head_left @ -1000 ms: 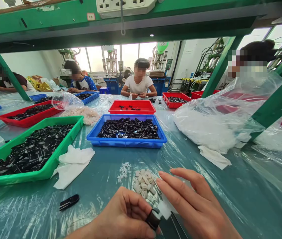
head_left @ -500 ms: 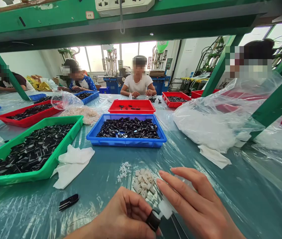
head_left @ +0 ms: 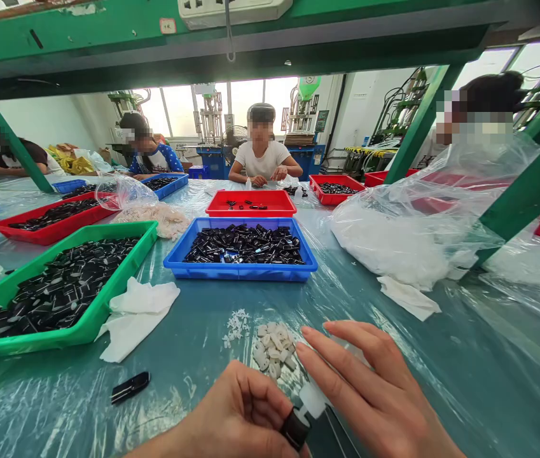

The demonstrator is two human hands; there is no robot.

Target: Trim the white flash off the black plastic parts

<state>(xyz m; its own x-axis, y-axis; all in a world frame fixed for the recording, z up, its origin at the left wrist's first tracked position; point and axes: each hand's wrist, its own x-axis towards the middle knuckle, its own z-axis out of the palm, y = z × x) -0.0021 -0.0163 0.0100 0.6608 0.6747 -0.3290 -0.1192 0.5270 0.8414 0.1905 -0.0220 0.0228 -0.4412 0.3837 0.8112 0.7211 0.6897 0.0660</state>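
Near the front edge of the view my left hand pinches a small black plastic piece between thumb and fingers. My right hand is wrapped round a translucent squeeze bottle, mostly hidden by the fingers. Its white nozzle cap points left, the tip at the black piece's open end. Metal tweezers show under the right hand; whether it grips them too is unclear. Just beyond lie a pile of off-white flat pieces and a smaller heap of tiny white bits.
A blue tray and a green tray hold many black pieces. One black piece lies loose on the left. A white cloth, red tray and plastic bag sit around. Several people work beyond; a green shelf beam crosses above.
The view has shifted slightly. The nozzle stands out a little more from the black piece. Across the table, a person's hand has moved; my own hands hold nearly the same pose.
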